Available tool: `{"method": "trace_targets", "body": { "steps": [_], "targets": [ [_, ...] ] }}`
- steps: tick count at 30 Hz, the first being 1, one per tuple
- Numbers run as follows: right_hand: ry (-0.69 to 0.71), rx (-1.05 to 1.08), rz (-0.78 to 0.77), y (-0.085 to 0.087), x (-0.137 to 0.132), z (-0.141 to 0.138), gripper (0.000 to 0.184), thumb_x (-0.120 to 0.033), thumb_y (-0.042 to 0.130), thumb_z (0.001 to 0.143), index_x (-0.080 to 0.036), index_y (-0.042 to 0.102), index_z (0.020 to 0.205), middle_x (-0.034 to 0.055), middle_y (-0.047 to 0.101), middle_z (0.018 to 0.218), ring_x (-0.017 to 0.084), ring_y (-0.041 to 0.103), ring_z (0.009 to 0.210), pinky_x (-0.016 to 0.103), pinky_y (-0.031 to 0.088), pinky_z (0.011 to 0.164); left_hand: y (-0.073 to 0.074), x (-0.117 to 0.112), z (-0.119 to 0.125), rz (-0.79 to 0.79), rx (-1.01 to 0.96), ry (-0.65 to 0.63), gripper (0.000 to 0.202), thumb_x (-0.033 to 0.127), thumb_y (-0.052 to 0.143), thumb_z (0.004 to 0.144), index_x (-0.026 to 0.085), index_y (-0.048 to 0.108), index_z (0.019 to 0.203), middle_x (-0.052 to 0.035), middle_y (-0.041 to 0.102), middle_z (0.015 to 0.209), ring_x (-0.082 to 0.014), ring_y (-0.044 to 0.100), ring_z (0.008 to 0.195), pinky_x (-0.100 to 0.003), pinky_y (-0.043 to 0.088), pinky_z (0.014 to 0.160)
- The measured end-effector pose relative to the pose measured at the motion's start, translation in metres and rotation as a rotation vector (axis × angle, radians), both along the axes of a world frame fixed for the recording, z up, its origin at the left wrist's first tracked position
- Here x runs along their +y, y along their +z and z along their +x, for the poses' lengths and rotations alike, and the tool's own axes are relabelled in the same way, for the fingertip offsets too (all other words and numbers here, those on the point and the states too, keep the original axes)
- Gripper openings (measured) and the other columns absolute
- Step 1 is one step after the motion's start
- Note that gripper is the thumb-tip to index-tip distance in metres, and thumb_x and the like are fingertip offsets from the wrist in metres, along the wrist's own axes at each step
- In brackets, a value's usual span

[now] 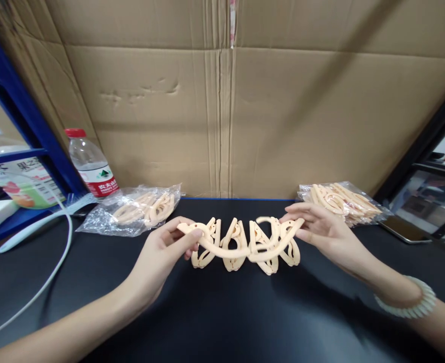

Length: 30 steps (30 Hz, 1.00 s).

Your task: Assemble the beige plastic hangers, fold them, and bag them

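Note:
A beige folding clothes hanger is held over the table, its two curved arms spread apart and meeting low in the middle. My left hand is closed on the end of its left arm, with the thumb on top. The end of its right arm is gripped between thumb and fingers of my right hand. Just behind lie several folded beige hangers in a row on the black table. The held hanger covers parts of them.
Clear plastic bags with beige hangers lie at the back left and back right. A red-capped water bottle stands by the blue frame. A white cable runs along the left. A phone-like slab lies right. Cardboard walls the back.

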State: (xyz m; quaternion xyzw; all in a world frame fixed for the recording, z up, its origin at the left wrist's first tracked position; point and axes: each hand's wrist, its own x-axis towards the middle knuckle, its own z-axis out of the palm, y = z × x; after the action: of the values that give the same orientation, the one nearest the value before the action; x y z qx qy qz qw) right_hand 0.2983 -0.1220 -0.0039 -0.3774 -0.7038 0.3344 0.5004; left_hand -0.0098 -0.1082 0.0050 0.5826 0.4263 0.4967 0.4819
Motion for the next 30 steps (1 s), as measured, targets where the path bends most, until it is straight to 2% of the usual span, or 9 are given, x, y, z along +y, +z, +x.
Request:
{"method": "trace_targets", "body": {
  "steps": [5, 8, 12, 14, 15, 18, 23, 27, 30],
  "targets": [
    [0.05, 0.213, -0.177, -0.009, -0.017, -0.024, 0.038, -0.029, 0.071, 0.082, -0.027, 0.054, 0.116, 0.0094, 0.061, 0.114, 0.022, 0.063, 0.101, 0.036, 0.057, 0.082, -0.003, -0.014, 0.008, -0.02, 0.077, -0.16, 0.03, 0.04, 0.071, 0.076, 0.017, 0.055, 0.066, 0.0001, 0.056, 0.066, -0.0112, 0.047, 0.058, -0.023, 0.04, 0.053],
    [0.106, 0.276, -0.231, -0.012, -0.03, -0.042, 0.031, -0.028, 0.071, 0.083, -0.027, 0.052, 0.107, 0.0066, 0.063, 0.103, 0.02, 0.065, 0.091, 0.035, 0.057, 0.078, -0.007, -0.023, 0.015, -0.056, 0.12, -0.241, 0.033, 0.043, 0.069, 0.077, 0.017, 0.053, 0.063, 0.0006, 0.053, 0.064, -0.0119, 0.046, 0.058, -0.023, 0.04, 0.053],
    [0.262, 0.177, -0.274, -0.008, -0.045, -0.057, 0.011, -0.023, 0.063, 0.09, -0.023, 0.053, 0.089, 0.0022, 0.061, 0.095, 0.015, 0.064, 0.09, 0.03, 0.053, 0.084, -0.012, -0.029, 0.021, -0.086, 0.13, -0.331, 0.033, 0.044, 0.066, 0.08, 0.017, 0.053, 0.067, 0.0008, 0.052, 0.066, -0.0119, 0.046, 0.061, -0.023, 0.04, 0.055],
    [0.324, 0.079, -0.307, -0.007, -0.05, -0.058, 0.002, -0.023, 0.056, 0.095, -0.022, 0.057, 0.093, 0.0027, 0.061, 0.097, 0.015, 0.063, 0.095, 0.029, 0.051, 0.088, -0.012, -0.029, 0.021, -0.072, 0.143, -0.328, 0.032, 0.044, 0.064, 0.081, 0.016, 0.054, 0.069, 0.0011, 0.052, 0.065, -0.012, 0.046, 0.061, -0.023, 0.04, 0.056],
    [0.338, 0.038, -0.311, -0.007, -0.052, -0.058, 0.006, -0.024, 0.053, 0.097, -0.023, 0.059, 0.099, 0.0031, 0.061, 0.099, 0.015, 0.063, 0.096, 0.03, 0.051, 0.089, -0.012, -0.029, 0.02, -0.063, 0.155, -0.311, 0.032, 0.044, 0.064, 0.082, 0.016, 0.055, 0.07, 0.0012, 0.052, 0.065, -0.0122, 0.047, 0.061, -0.023, 0.04, 0.056],
    [0.329, -0.069, -0.25, -0.009, -0.052, -0.055, 0.02, -0.025, 0.047, 0.099, -0.028, 0.061, 0.114, 0.0038, 0.061, 0.109, 0.015, 0.062, 0.098, 0.03, 0.052, 0.087, -0.011, -0.028, 0.018, -0.043, 0.183, -0.265, 0.031, 0.044, 0.063, 0.083, 0.016, 0.057, 0.073, 0.0004, 0.054, 0.066, -0.0131, 0.05, 0.062, -0.024, 0.04, 0.056],
    [0.242, -0.243, -0.114, -0.013, -0.049, -0.052, 0.03, -0.023, 0.047, 0.099, -0.036, 0.062, 0.121, 0.0006, 0.06, 0.123, 0.016, 0.056, 0.116, 0.028, 0.049, 0.096, -0.011, -0.031, 0.019, -0.024, 0.156, -0.288, 0.028, 0.042, 0.062, 0.084, 0.016, 0.058, 0.074, -0.0008, 0.056, 0.072, -0.0147, 0.052, 0.067, -0.026, 0.044, 0.064],
    [0.199, -0.307, -0.064, -0.012, -0.048, -0.052, 0.032, -0.022, 0.05, 0.097, -0.036, 0.061, 0.124, -0.0014, 0.059, 0.13, 0.016, 0.05, 0.126, 0.028, 0.044, 0.105, -0.012, -0.033, 0.02, 0.007, 0.147, -0.309, 0.03, 0.04, 0.06, 0.087, 0.017, 0.052, 0.07, 0.0005, 0.052, 0.073, -0.0142, 0.05, 0.071, -0.026, 0.044, 0.068],
    [0.201, -0.344, -0.035, -0.011, -0.049, -0.051, 0.035, -0.02, 0.051, 0.096, -0.035, 0.058, 0.127, -0.0013, 0.059, 0.13, 0.015, 0.05, 0.126, 0.029, 0.043, 0.106, -0.013, -0.033, 0.019, 0.027, 0.169, -0.317, 0.028, 0.04, 0.058, 0.089, 0.017, 0.053, 0.074, 0.0001, 0.053, 0.077, -0.0146, 0.05, 0.073, -0.027, 0.044, 0.069]
  ]
}}
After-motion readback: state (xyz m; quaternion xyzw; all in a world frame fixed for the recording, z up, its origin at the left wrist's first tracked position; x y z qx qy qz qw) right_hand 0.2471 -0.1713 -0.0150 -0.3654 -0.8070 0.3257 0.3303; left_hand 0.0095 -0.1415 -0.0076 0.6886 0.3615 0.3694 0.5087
